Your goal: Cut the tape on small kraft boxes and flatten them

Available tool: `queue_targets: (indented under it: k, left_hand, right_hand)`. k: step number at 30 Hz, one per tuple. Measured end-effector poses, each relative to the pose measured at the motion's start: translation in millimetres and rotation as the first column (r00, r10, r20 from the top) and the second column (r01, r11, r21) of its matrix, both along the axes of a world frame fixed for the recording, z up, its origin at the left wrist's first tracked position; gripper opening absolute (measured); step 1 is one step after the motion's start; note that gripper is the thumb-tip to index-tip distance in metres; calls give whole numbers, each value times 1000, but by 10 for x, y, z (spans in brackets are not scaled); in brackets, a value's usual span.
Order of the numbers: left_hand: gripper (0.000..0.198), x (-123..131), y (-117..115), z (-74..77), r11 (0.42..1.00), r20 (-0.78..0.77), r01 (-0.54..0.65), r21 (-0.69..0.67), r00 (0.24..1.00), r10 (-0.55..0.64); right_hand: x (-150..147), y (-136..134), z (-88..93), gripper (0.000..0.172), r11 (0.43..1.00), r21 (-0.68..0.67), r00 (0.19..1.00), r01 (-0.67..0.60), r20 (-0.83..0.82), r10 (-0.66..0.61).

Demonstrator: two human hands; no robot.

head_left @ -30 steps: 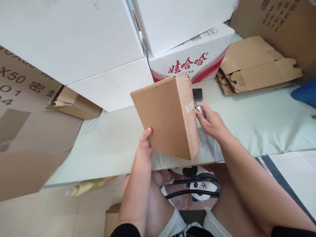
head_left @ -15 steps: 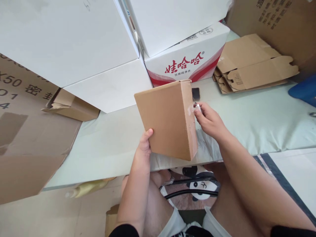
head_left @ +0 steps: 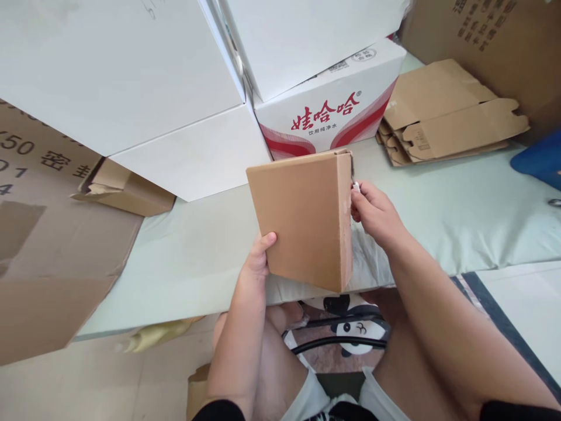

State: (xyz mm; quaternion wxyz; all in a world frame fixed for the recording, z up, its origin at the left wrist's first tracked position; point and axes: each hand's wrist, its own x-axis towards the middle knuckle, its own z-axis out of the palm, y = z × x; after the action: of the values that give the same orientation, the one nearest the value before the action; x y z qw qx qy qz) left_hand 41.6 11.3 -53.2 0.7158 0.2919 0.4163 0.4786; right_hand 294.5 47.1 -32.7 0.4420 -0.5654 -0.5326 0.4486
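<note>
A closed brown cardboard box [head_left: 302, 222] is held up tilted above the front edge of the covered table. My left hand [head_left: 259, 254] grips its lower left side, thumb on the broad face and the other fingers hidden behind. At the box's narrow right side, my right hand [head_left: 372, 210] is closed around a small white-handled cutter [head_left: 356, 187]. The cutter's thin dark metal end points up along the box's upper right edge, at or very near the cardboard; exact contact is hard to make out.
Large white boxes [head_left: 188, 152] and a red-and-white printed carton [head_left: 328, 117] stand behind. Flattened cardboard boxes [head_left: 460, 128] lie at the right, near a blue object [head_left: 537, 164]. A big brown carton [head_left: 56, 234] and a small open box [head_left: 131, 187] stand left on the pale-green tablecloth [head_left: 205, 245].
The box has shifted slightly right and down, and its narrow side has turned further from view. My right hand has moved a little right, with the cutter's metal end now along the upper edge.
</note>
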Motion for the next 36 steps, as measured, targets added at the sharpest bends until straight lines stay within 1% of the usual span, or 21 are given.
queue_targets:
  k: [4,10,14,17,19,28,36]
  left_hand:
    - [50,-2,-1,-3,1000,-1,-3,-6,1000,3]
    - [51,6,8,11,1000,2,-9,0,1000,9]
    - [52,3,8,8,1000,-11,-10,-1,1000,10]
    - [51,-5,8,-6,1000,-11,-7,2,1000,7]
    - [51,-8,10,-14,1000,-12,-5,1,1000,5]
    - [57,15,7,13,999,-14,-37,-5,999,36]
    - [57,-2,12,2,1000,-40,5,0,999,-5]
  right_hand:
    - [-7,5,1,28,1000,1,1000,8,-25,-8]
    - [-22,-3,17,24,1000,-14,999,17,-43,-17]
    - [-29,-18,37,32,1000,-8,997,4,-83,-5]
    - [-25,-27,49,39,999,-48,992,-17,-125,11]
    - [-22,-31,56,41,997,-74,990,-18,-138,7]
    - [-41,-32,63,36,997,-78,981,23,-192,-38]
    - [-50,-27,62,34,997,-71,984,38,-174,-50]
